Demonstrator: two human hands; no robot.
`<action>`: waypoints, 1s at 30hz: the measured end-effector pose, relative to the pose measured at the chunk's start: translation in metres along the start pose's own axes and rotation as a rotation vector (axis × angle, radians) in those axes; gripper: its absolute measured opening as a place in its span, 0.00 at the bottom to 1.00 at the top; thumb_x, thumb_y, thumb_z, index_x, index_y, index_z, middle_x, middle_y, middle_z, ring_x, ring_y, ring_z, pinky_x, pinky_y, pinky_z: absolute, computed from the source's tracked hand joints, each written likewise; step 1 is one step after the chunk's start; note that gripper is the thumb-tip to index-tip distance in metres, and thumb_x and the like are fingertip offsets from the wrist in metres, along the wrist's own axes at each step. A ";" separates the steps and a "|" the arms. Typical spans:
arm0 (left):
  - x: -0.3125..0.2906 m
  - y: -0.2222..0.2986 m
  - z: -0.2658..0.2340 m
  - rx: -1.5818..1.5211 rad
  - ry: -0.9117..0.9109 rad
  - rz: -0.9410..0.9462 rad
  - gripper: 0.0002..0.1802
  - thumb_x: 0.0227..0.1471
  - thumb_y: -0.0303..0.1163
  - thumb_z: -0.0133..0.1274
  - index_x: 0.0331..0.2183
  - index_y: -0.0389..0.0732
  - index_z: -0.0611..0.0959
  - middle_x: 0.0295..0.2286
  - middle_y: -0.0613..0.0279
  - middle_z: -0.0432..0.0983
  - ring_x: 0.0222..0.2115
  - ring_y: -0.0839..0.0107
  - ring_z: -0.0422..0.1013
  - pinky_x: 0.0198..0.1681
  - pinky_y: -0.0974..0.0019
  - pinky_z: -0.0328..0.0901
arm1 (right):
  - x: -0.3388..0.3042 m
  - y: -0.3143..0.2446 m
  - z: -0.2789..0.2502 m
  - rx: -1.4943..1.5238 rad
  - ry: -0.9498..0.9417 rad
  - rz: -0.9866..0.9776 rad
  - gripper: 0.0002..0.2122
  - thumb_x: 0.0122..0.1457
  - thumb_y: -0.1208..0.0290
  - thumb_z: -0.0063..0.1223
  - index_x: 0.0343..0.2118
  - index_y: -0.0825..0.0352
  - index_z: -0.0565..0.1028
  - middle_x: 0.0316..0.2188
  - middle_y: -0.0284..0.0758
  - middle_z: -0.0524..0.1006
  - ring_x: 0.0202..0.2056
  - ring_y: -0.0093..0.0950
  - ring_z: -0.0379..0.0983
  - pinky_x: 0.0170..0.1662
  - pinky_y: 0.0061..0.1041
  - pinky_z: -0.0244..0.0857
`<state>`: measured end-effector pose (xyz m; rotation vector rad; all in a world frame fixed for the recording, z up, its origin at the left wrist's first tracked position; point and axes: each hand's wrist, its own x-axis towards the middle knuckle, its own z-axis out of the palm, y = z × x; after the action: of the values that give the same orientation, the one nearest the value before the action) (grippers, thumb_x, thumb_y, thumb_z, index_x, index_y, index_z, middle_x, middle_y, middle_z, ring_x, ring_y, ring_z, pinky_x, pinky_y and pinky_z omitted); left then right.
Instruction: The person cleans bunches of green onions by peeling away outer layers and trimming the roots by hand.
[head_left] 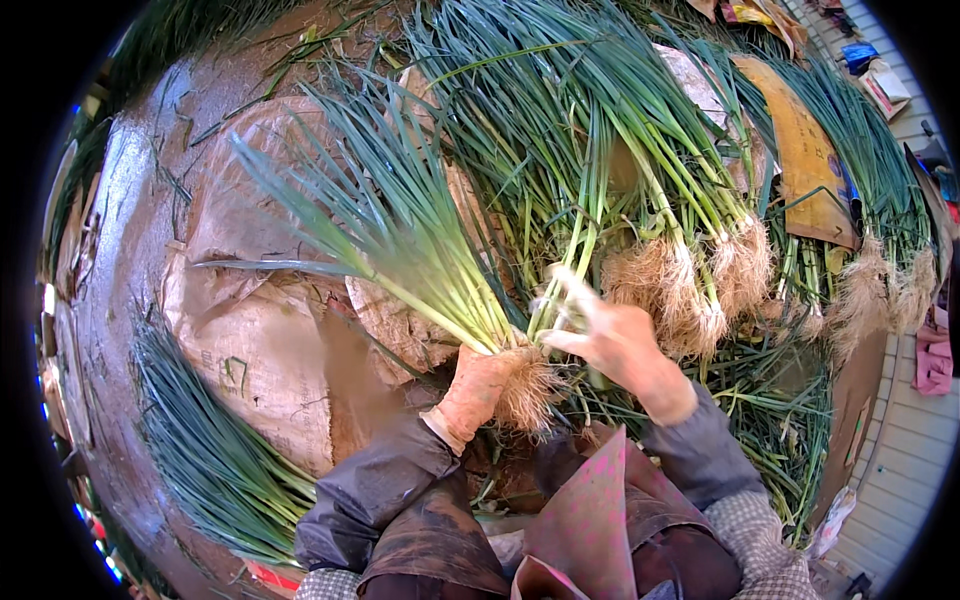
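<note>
My left hand (480,385), in a pale orange glove, is closed around the root end of a bunch of green garlic (440,255). Its long leaves fan away to the upper left, and a tangle of pale roots (527,392) hangs beside the glove. Just right of the bunch is my right hand (612,335), by the base of a few stalks that lean up to the right. Motion smears its fingers, so whether they grip a stalk is unclear. Both forearms wear dark sleeves.
A large pile of green garlic (520,110) lies ahead, with rooty bunches (680,285) at its right. Another bundle (205,440) lies at the lower left by pale sacking (260,370). Loose leaves (775,420) cover the ground at the right, near a yellowish sheet (800,150).
</note>
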<state>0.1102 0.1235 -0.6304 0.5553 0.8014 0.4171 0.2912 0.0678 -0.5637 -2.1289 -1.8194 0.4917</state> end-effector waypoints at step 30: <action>-0.020 0.015 -0.005 -0.041 -0.040 -0.036 0.13 0.47 0.19 0.53 0.38 0.34 0.78 0.33 0.62 0.76 0.32 0.74 0.73 0.38 0.70 0.69 | -0.021 -0.028 0.057 -0.120 0.147 0.007 0.08 0.54 0.65 0.57 0.24 0.62 0.74 0.16 0.33 0.71 0.15 0.30 0.66 0.17 0.26 0.57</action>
<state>0.0917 0.1259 -0.6136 0.5094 0.7617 0.3870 0.2385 0.0512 -0.6018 -2.1867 -1.8008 0.2262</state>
